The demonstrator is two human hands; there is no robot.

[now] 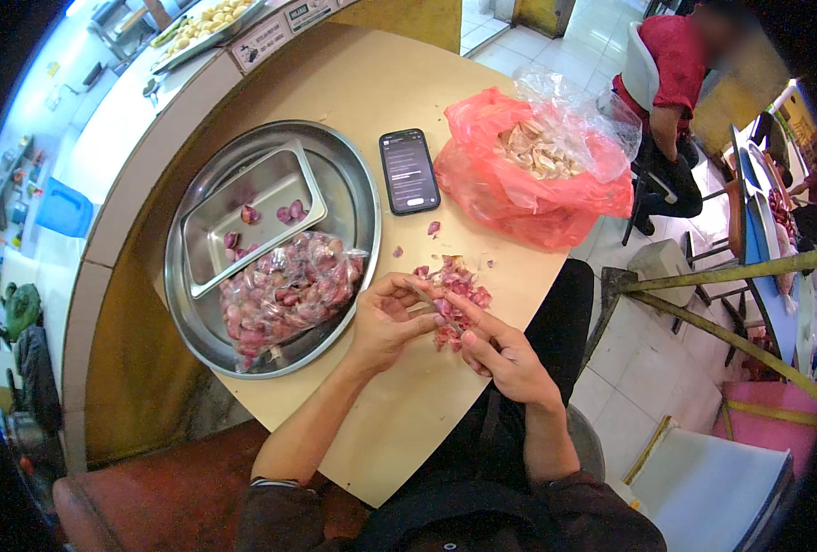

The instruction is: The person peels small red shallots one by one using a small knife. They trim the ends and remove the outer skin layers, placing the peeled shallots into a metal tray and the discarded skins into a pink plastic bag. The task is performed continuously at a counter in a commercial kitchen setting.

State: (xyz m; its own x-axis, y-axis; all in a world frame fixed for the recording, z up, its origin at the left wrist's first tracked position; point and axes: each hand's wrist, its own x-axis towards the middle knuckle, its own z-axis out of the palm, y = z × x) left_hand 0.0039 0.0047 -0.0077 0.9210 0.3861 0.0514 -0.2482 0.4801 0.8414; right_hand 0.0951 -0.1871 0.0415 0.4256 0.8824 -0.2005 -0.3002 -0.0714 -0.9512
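Both my hands meet over a heap of reddish shallot skins [474,293] on the tan tabletop. My left hand [394,319] pinches a small shallot [443,305], partly hidden by the fingers. In my right hand [501,348] is a small knife [424,295], its thin blade lying against the shallot between the hands. To the left, a round steel tray [374,207] carries a rectangular steel pan [208,238] with several shallots [249,214] inside. A clear plastic bag of unpeeled shallots [287,290] lies on the tray, against the pan's near side.
A phone [409,171] lies beyond the hands. Right of it stands a red plastic bag [532,214] holding pale garlic-like skins or cloves [539,152]. A curved tiled counter [153,131] runs along the left. A person in red [670,76] sits at the upper right.
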